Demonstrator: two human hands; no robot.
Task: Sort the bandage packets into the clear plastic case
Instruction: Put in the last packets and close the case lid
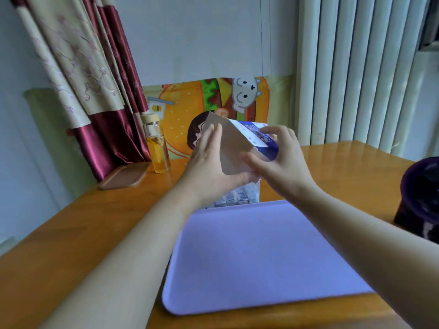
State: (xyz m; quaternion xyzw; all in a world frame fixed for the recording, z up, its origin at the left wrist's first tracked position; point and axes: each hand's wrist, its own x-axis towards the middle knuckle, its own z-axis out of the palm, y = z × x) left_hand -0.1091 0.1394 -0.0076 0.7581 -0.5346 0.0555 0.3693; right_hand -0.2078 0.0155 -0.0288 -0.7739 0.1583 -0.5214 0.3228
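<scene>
Just below the right hand [282, 160] gripping the box [234, 148], bandage packets [240, 198] cluster.

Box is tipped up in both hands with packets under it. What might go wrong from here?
1. The packets sit bunched at the far edge of the mat; more spilling out may scatter onto bare table.
2. The box is tilted not far from the glass bottle; a wide shake might topple it.
</scene>
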